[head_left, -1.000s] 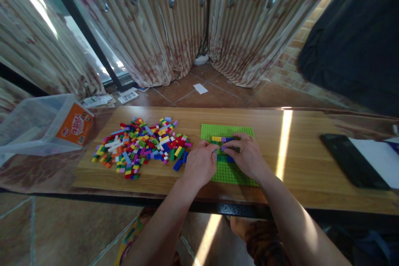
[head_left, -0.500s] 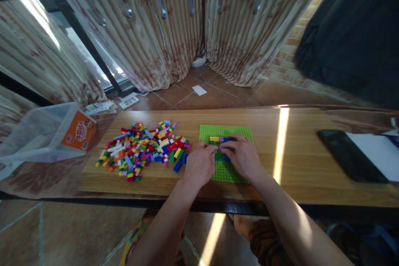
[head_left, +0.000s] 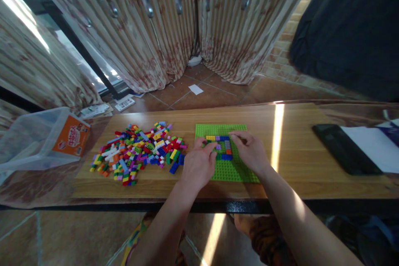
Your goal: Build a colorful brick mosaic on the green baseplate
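A green studded baseplate (head_left: 235,170) lies on the table in front of me. On it, toy bricks form a partial frame: yellow bricks (head_left: 210,138) and blue bricks (head_left: 223,138) along the far side, grey and orange on the right, and a blue brick (head_left: 227,157) on the near side. A small purple brick (head_left: 218,147) sits inside the frame. My left hand (head_left: 199,164) rests over the frame's left side, thumb and index finger apart, its index fingertip beside the purple brick. My right hand (head_left: 249,151) is at the far right corner, fingers slightly parted, with nothing visible in them.
A large pile of mixed bricks (head_left: 137,151) spreads left of the baseplate. Past the wooden table's (head_left: 296,153) left end stands a clear plastic bin (head_left: 34,137) with an orange label. A black flat object (head_left: 346,149) and white paper (head_left: 368,147) lie at the right.
My right hand has drawn back from the middle of the frame to its right corner, uncovering the grey, orange and blue bricks. My left hand stays over the left side. The view has shifted slightly.
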A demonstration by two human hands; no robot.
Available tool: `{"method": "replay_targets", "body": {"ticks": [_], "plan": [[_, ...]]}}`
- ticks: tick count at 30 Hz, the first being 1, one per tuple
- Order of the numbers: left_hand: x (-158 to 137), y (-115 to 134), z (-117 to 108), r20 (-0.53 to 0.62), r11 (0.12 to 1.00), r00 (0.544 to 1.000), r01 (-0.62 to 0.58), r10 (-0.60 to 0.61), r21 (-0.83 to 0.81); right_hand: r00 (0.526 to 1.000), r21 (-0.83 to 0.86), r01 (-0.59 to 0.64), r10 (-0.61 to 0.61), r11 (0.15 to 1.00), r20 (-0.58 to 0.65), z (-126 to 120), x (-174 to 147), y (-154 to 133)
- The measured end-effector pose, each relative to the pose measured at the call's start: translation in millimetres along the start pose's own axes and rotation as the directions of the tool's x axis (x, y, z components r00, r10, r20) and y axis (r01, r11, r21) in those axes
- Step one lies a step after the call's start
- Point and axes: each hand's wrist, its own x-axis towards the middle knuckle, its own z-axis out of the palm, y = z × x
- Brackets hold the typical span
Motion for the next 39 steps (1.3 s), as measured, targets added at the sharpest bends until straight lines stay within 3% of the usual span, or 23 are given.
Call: {"method": "replay_targets", "body": {"ticks": [5, 15, 26, 29, 33, 37, 39], "plan": [[-6.3, 6.9, 5.4, -0.007, 0.991, 0.999, -0.035, 0.036, 0.126, 1.0, -0.013, -0.02, 0.02, 1.0, 0.016, 0.8, -1.5, -5.4], [-5.5, 25.3, 8.6, 0.065, 0.967, 0.998, -0.003, -0.014, 0.255, 0.998, -0.087, 0.046, -0.043, 0.995, 0.043, 7.3, -2.3, -3.2], [-3.5, 27.9, 11.0, 0.047, 0.978, 0.998, 0.019, -0.03, 0.208, 0.996, -0.125, 0.079, -0.074, 0.989, 0.045, 11.6, 4.1, 2.4], [-6.2, 21.2, 15.0, -0.012, 0.99, 1.0, -0.007, 0.009, 0.144, 0.997, -0.163, 0.077, -0.08, 0.984, -0.012, 12.0, 3.6, -1.5], [-3.1, 2.5, 8.7, -0.141, 0.998, 0.99, -0.019, 0.009, -0.065, 0.98, -0.174, 0.162, -0.18, 0.971, -0.088, 15.1, -1.9, -19.3], [5.6, -34.1, -21.0, -0.32, 0.964, 0.936, 0.065, -0.148, -0.256, 0.963, -0.069, 0.269, -0.27, 0.961, -0.005, 29.1, -14.4, -42.4], [8.3, -55.9, -38.0, -0.411, 0.931, 0.864, 0.159, -0.292, -0.327, 0.936, -0.014, 0.34, -0.337, 0.94, 0.099, 40.0, -22.9, -51.4]]}}
